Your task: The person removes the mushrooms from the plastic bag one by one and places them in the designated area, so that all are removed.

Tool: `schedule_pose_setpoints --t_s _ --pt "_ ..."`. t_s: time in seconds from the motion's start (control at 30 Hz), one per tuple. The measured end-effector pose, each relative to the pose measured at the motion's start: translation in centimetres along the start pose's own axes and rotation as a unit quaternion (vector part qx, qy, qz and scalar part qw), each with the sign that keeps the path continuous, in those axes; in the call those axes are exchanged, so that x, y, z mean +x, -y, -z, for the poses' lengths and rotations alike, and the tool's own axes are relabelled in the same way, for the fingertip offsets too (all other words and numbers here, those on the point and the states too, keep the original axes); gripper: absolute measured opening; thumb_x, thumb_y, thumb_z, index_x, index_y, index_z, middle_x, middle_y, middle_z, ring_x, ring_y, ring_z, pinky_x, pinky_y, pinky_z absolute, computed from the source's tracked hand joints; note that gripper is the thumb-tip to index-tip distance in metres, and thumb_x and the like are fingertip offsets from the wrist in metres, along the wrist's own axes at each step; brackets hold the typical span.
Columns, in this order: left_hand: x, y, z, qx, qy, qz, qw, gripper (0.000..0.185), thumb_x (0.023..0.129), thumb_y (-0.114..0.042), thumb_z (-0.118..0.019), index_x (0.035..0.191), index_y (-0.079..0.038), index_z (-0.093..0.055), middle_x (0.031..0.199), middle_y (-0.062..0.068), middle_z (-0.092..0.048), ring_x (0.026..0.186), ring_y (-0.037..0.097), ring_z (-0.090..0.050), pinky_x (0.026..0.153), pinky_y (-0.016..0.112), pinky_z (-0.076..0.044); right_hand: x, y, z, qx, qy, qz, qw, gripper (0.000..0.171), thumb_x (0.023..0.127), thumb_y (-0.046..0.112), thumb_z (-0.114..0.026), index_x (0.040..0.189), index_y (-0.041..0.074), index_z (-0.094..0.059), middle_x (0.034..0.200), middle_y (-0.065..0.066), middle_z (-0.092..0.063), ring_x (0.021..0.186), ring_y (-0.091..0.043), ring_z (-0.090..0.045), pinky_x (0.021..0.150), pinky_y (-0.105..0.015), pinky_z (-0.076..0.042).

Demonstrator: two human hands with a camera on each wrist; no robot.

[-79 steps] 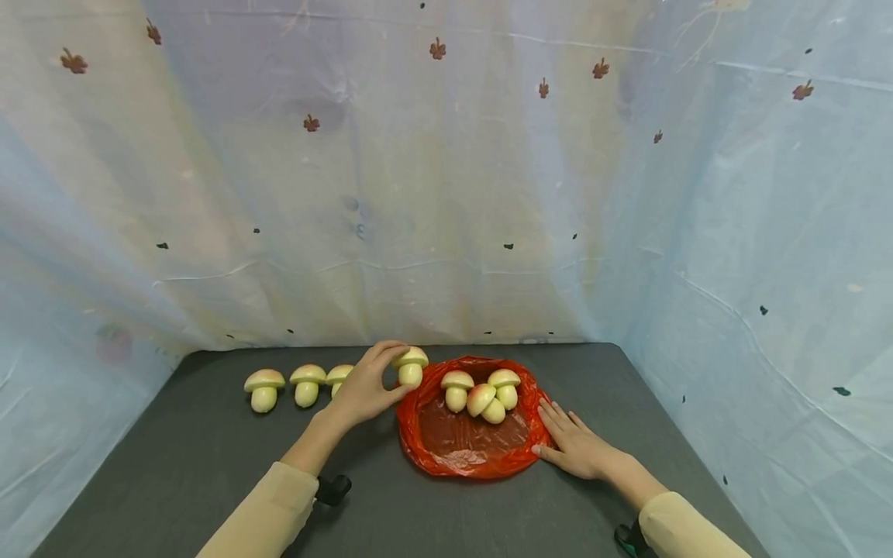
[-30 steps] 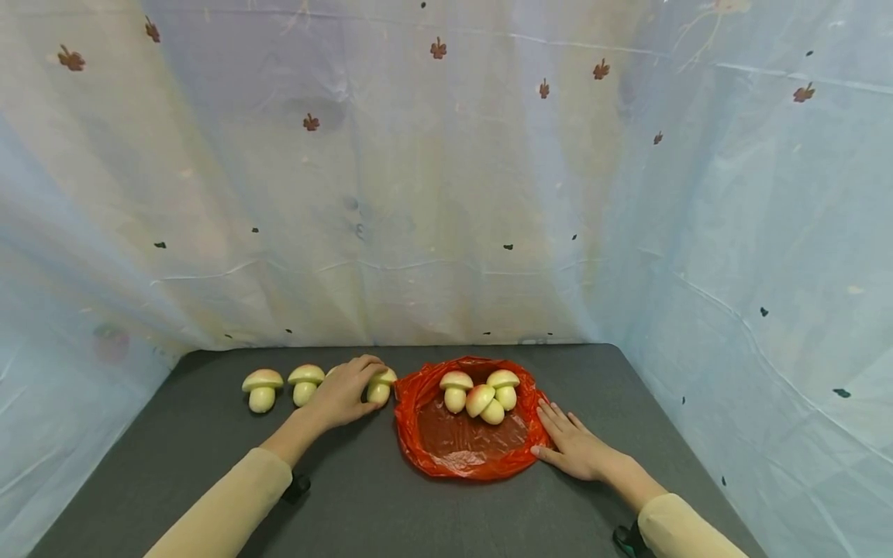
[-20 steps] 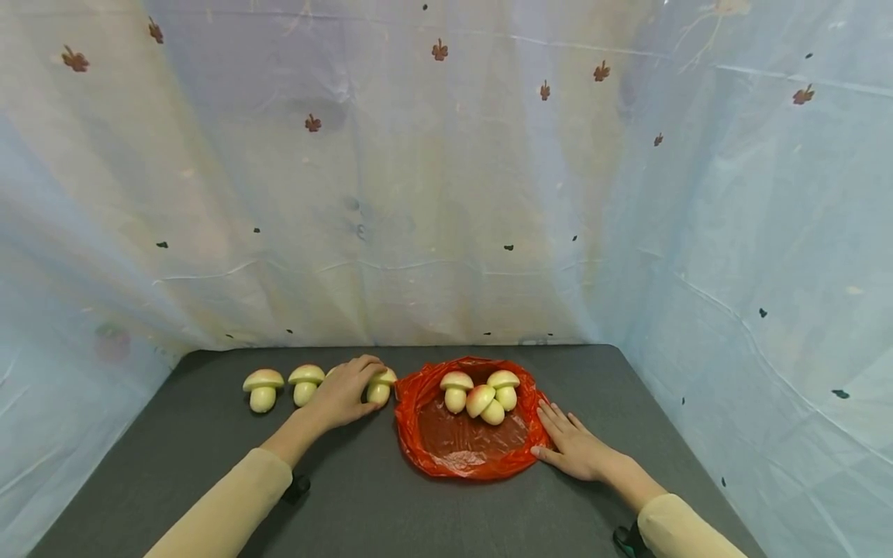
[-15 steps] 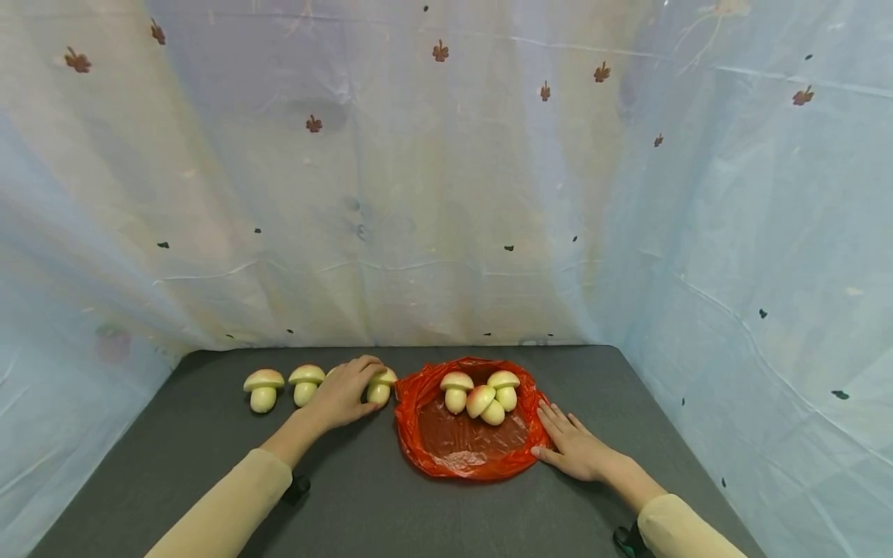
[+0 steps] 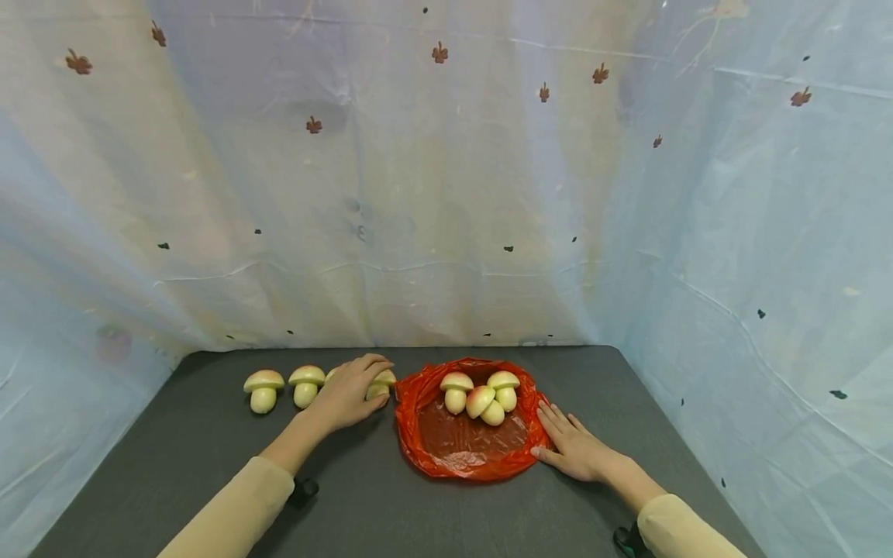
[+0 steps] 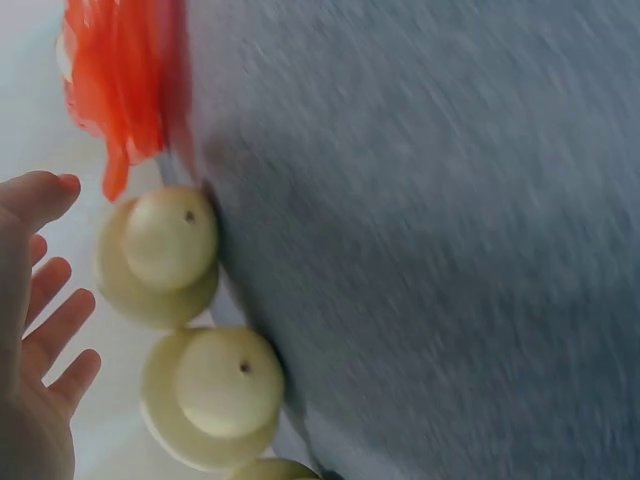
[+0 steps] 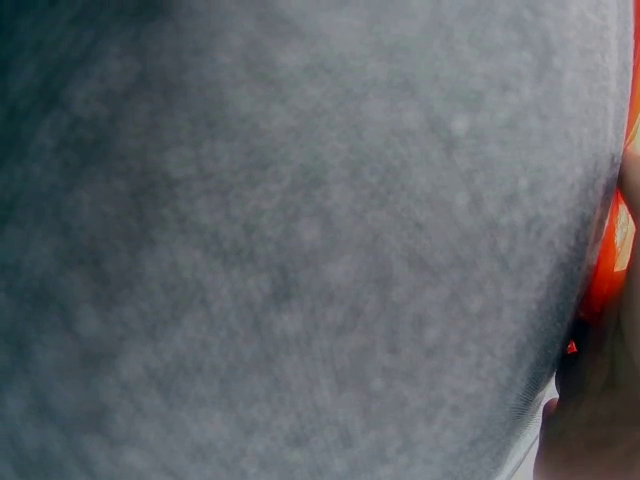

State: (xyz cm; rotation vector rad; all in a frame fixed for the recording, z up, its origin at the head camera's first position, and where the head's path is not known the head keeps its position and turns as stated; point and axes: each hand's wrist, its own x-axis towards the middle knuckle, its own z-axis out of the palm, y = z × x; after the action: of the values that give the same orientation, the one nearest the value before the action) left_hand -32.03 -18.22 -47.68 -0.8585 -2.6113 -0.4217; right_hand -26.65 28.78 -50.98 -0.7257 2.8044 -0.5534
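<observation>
On the dark grey tabletop (image 5: 209, 449), ringed by a pale blue leaf-print curtain (image 5: 446, 194): left hand (image 5: 346, 395) hovering with fingers spread loose, grip empty, over a cream plastic mushroom (image 5: 381, 384) just left of the crumpled red plastic bag (image 5: 460, 442). Right hand (image 5: 575, 448) flat, fingers straight, pressing the bag's edge.
</observation>
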Motion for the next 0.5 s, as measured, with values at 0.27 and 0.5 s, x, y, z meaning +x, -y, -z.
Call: schedule_pose_setpoints --t_s 0.27,0.5 --pt "0.9 -2.7 -0.6 -0.022 -0.032 -0.018 0.9991 0.051 0.093 -0.027 -0.081 0.138 -0.011 -0.064 0.137 0.008 -0.061 0.113 0.03 -0.065 0.095 0.052 -0.055 0.2 -0.3 -0.2 -0.022 0.001 -0.011 1.0 0.089 0.104 0.06 -0.051 0.164 0.0 -0.025 0.171 -0.019 -0.018 0.158 -0.041 -0.014 0.124 -0.064 -0.012" --pt "1.9 -5.7 -1.8 -0.055 -0.047 -0.031 0.9969 0.049 0.093 -0.025 -0.08 0.137 -0.009 -0.065 0.135 0.008 -0.062 0.118 0.029 -0.064 0.099 0.052 -0.054 0.0 0.2 0.1 -0.014 0.002 -0.007 1.0 0.088 0.105 0.057 -0.051 0.163 -0.003 -0.025 0.17 -0.024 -0.019 0.156 -0.046 -0.015 0.122 -0.067 -0.011"
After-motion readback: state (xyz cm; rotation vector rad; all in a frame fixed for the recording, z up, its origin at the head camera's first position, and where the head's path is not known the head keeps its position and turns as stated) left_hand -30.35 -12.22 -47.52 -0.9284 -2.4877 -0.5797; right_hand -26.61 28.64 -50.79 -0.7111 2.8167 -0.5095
